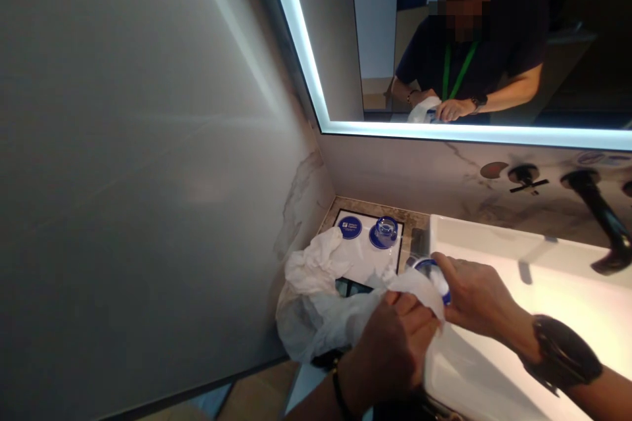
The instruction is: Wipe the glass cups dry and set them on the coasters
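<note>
**White cloth on a glass**

White cloth is clenched in the left hand and pressed on a glass. The right hand grasps this glass at the sink edge. Another glass stands on the counter tray.

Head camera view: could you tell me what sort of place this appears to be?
Most likely a hotel bathroom: a white basin with a black wall-mounted tap, a lit mirror above, and a tray of blue coasters beside it.
</note>
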The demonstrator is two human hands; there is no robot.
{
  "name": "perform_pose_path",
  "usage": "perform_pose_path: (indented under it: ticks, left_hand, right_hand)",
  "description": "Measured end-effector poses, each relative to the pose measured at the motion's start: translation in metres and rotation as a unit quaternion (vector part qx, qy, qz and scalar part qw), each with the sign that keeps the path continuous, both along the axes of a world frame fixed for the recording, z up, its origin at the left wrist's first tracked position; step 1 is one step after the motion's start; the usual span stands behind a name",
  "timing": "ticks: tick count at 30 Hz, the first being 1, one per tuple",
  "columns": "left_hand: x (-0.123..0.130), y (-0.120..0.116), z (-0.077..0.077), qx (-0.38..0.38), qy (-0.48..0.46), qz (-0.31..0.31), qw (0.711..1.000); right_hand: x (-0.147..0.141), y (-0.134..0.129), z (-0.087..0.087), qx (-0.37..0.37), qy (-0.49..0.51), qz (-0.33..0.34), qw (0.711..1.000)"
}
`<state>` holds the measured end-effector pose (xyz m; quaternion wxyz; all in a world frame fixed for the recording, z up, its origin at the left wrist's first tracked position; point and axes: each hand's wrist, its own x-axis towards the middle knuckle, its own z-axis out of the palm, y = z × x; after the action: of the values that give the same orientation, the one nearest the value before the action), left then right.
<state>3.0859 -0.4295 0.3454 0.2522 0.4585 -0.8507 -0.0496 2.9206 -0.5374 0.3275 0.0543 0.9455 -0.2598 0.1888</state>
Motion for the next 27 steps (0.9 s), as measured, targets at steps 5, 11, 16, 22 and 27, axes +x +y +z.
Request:
perform_pose_path:
  ticks: [5, 11, 16, 22, 27]
  left_hand:
    - [0.074, 0.026, -0.020, -0.079, 0.071, 0.207, 0.973]
    - [0.159, 0.073, -0.032, -0.158, 0.006, 0.444, 0.882]
    - [0.174, 0.094, -0.048, -0.152, 0.007, 0.474, 0.867]
    - [0.180, 0.065, -0.067, -0.130, 0.067, 0.468, 0.872]
    - [0.185, 0.008, -0.081, -0.107, 0.160, 0.464, 0.865]
  right_hand:
    - [0.063, -0.013, -0.010, 0.093, -0.006, -0.008, 0.996]
    - [0.179, -0.046, -0.033, 0.174, 0.052, -0.101, 0.978]
    - [0.244, -0.074, -0.075, 0.227, 0.072, -0.172, 0.956]
    - [0.259, -0.090, -0.085, 0.263, 0.131, -0.196, 0.935]
    - [0.234, -0.112, -0.054, 0.217, 0.189, -0.029, 0.957]
